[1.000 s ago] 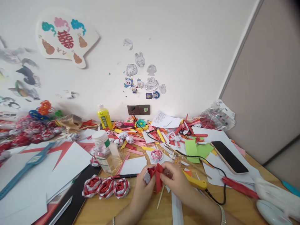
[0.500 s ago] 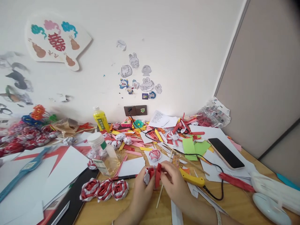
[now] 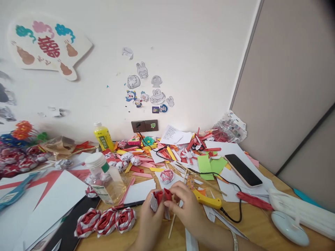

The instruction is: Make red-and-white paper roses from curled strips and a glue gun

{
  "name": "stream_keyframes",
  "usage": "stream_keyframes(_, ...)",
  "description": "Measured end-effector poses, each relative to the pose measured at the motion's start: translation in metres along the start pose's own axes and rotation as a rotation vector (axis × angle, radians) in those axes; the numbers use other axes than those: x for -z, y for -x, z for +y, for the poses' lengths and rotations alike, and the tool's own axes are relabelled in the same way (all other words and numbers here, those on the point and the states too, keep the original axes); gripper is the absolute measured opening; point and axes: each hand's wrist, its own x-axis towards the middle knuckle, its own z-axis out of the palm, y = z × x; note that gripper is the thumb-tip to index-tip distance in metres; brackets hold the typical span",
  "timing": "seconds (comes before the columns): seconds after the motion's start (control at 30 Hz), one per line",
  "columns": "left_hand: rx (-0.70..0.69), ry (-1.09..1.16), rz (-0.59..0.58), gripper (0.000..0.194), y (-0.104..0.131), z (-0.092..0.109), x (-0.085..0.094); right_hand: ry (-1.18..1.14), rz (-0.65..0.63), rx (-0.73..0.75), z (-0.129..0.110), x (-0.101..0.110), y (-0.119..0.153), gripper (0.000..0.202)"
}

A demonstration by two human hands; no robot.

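Observation:
Both hands meet low in the middle of the head view, around a small folded red and white paper piece (image 3: 158,196). My left hand (image 3: 149,218) is closed on its white and red folds from the left. The fingers of my right hand (image 3: 187,205) pinch its red strip on the right side. Part of the piece is hidden behind the fingers. Just beyond the hands sits a finished pink and white paper rose (image 3: 166,176). Three red and white paper roses (image 3: 106,222) lie in a row left of my left hand. A thin wooden stick (image 3: 172,226) lies under the hands.
A yellow hot glue gun (image 3: 209,200) with a black cord lies right of my right hand. Left stand a clear plastic jar (image 3: 104,179) and a yellow bottle (image 3: 103,137). Paper strips cover the back. A phone (image 3: 243,170) and a white lamp base (image 3: 290,226) are at right.
The view has turned slightly right, so things appear further left. My right fingers have pressed the upright red strip over toward the folds in my left hand.

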Motion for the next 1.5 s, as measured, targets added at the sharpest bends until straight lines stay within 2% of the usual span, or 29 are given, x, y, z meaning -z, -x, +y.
stream_keyframes(0.1, 0.040, 0.025, 0.019, 0.011, -0.001, 0.003, -0.002, 0.039, -0.040, 0.062, 0.000, 0.001, 0.002, 0.018)
stream_keyframes(0.2, 0.090, 0.066, 0.038, 0.020, -0.001, 0.005, -0.005, 0.046, 0.000, 0.094, 0.007, -0.002, 0.005, 0.031)
stream_keyframes(0.33, 0.163, 0.122, 0.110, 0.025, 0.002, 0.002, -0.007, 0.004, 0.081, 0.116, 0.016, -0.010, 0.009, 0.014)
stream_keyframes(0.47, 0.226, 0.171, 0.167, 0.029, 0.004, -0.003, -0.008, 0.005, 0.095, 0.215, 0.014, -0.013, 0.009, 0.016)
stream_keyframes(0.6, 0.265, 0.237, 0.164, 0.035, 0.005, -0.006, -0.007, 0.010, 0.100, 0.170, 0.008, -0.009, 0.007, 0.015)
stream_keyframes(0.77, 0.250, 0.304, 0.145, 0.036, 0.005, -0.010, -0.002, -0.183, 0.087, -0.026, 0.011, -0.008, 0.001, 0.014)
stream_keyframes(0.87, 0.232, 0.332, 0.138, 0.039, 0.006, -0.011, 0.000, -0.201, 0.075, -0.058, 0.012, -0.006, -0.001, 0.018)
stream_keyframes(1.03, 0.171, 0.349, 0.080, 0.045, 0.006, -0.004, 0.002, -0.080, 0.100, 0.066, 0.006, -0.003, 0.002, 0.020)
stream_keyframes(1.13, 0.204, 0.343, 0.126, 0.044, 0.004, -0.001, 0.004, -0.048, 0.106, 0.052, 0.004, -0.004, 0.003, 0.020)
stream_keyframes(1.23, 0.222, 0.355, 0.163, 0.044, 0.002, 0.002, 0.006, -0.074, 0.102, 0.026, 0.004, -0.003, 0.003, 0.018)
stream_keyframes(1.33, 0.216, 0.373, 0.165, 0.047, 0.003, 0.004, 0.006, -0.086, 0.063, 0.110, 0.002, 0.001, 0.002, 0.008)
stream_keyframes(1.43, 0.217, 0.395, 0.153, 0.047, 0.003, 0.008, 0.004, -0.125, 0.022, 0.176, -0.004, 0.006, 0.001, 0.010)
stream_keyframes(1.5, 0.227, 0.410, 0.142, 0.045, 0.003, 0.012, 0.004, -0.197, -0.007, 0.154, -0.005, 0.006, 0.002, 0.016)
